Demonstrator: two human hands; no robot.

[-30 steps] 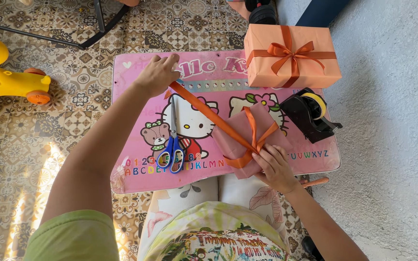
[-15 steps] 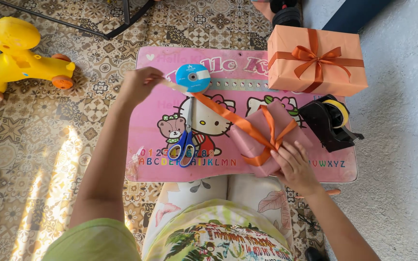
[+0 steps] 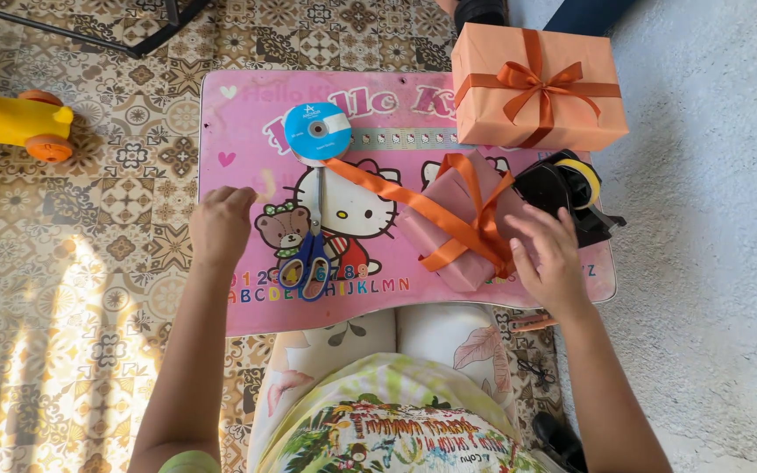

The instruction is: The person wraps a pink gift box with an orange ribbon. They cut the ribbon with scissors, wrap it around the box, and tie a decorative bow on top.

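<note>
The left hand (image 3: 219,226) lay loosely curled on the pink cartoon-printed lap table (image 3: 238,131), fingers bent and grasping nothing, just left of the blue-handled scissors (image 3: 307,263) that rested flat on the table with their blades pointing away from the person. The right hand (image 3: 554,258) was spread open, fingers apart and gripping nothing, hovering at the near right edge of the pink wrapped gift box (image 3: 462,223); whether it touched the paper could not be told. That box sat tilted on the right half of the table, crossed by orange ribbon (image 3: 396,194) gathered into a loose knot on its top. A strand of the same ribbon ran from the box up and left to the blue ribbon spool (image 3: 317,133), which lay flat near the table's far edge. Beyond the box stood an orange gift box (image 3: 571,114) finished with an orange bow, and a black tape dispenser (image 3: 567,193) sat just right of the pink box. A yellow toy (image 3: 10,118) stood on the patterned tile floor (image 3: 89,219)
</note>
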